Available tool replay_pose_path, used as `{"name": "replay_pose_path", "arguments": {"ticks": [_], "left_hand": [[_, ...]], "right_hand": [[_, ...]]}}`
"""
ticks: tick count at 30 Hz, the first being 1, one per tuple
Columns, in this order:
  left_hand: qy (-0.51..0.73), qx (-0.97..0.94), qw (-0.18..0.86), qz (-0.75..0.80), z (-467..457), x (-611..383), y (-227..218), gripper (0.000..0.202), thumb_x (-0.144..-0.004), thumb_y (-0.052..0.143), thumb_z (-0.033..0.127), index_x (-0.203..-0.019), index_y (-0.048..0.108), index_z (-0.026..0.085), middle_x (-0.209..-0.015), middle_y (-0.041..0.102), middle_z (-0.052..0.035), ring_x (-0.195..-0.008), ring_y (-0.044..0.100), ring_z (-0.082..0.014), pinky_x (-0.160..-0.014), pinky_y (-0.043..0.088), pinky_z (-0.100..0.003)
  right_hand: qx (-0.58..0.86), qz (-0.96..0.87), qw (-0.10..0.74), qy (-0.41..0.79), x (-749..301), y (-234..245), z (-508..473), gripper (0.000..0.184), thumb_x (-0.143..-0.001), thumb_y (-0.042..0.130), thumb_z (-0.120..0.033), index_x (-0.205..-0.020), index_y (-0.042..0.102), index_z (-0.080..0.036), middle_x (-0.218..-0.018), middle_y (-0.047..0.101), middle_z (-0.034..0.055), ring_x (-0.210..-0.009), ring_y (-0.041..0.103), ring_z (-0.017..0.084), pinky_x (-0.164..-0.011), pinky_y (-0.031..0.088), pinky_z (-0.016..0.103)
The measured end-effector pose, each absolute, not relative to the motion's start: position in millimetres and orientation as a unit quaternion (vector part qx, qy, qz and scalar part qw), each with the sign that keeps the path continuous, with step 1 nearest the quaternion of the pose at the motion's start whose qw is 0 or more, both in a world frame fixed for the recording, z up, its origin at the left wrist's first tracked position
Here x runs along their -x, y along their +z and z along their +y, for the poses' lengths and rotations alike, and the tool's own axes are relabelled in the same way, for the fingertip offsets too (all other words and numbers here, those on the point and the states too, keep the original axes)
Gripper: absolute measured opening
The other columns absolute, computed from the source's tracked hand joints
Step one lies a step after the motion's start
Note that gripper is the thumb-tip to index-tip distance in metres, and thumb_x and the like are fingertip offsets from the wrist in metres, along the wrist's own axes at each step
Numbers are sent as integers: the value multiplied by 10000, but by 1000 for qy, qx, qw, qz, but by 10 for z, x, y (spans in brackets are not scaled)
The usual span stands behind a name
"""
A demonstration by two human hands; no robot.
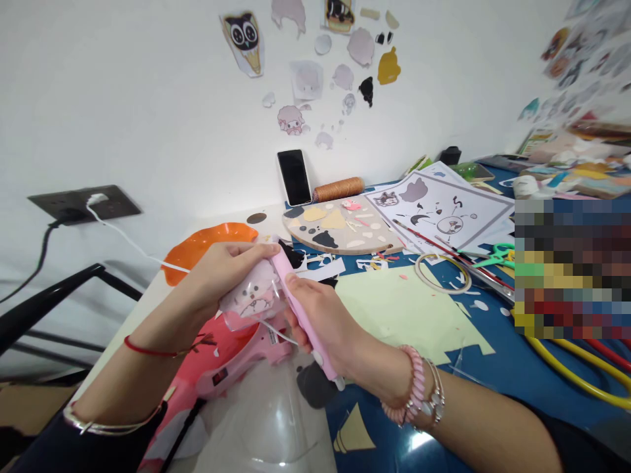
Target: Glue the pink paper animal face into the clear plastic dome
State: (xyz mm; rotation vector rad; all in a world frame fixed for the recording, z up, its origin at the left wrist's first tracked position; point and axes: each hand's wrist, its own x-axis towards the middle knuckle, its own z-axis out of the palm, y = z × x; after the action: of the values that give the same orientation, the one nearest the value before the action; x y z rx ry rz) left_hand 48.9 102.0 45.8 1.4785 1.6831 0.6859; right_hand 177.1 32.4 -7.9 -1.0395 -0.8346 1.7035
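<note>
My left hand (224,269) is closed around a small clear packet (254,299) with a pale pink animal-face picture. Its thumb touches the upper end of a long pink pen-like tool (308,318), whose exact kind I cannot make out. My right hand (328,318) grips that tool along its shaft, tilted, with its lower end poking out below the palm. A thin white cord (276,330) runs between the packet and my right hand. Below the hands lies a pink device with a black switch (221,376), partly covered.
An orange dish (211,240) stands behind my left hand. Beyond my right hand are a board of cut paper pieces (340,226), pale green paper (394,309), a tape roll (444,272) and green-handled scissors (495,256). A phone (294,176) leans on the wall.
</note>
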Motion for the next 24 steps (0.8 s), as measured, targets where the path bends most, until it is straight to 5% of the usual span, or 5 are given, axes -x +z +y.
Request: {"name": "replay_pose_path", "arguments": {"ticks": [17, 24], "left_hand": [[263, -575, 390, 669, 1020, -487, 458, 362, -618, 699, 493, -502, 551, 183, -426, 498, 28, -379, 448, -97, -371, 324, -218], [261, -587, 401, 653, 1027, -476, 446, 349, -635, 696, 498, -557, 581, 178, -481, 520, 22, -434, 474, -107, -409, 333, -232]], "right_hand": [[425, -344, 466, 696, -1764, -73, 324, 341, -914, 405, -395, -643, 450, -193, -489, 444, -69, -298, 352, 40, -272, 266, 159], [409, -350, 471, 700, -1759, -115, 324, 337, -908, 404, -422, -664, 459, -196, -489, 449, -68, -307, 354, 45, -283, 270, 166]]}}
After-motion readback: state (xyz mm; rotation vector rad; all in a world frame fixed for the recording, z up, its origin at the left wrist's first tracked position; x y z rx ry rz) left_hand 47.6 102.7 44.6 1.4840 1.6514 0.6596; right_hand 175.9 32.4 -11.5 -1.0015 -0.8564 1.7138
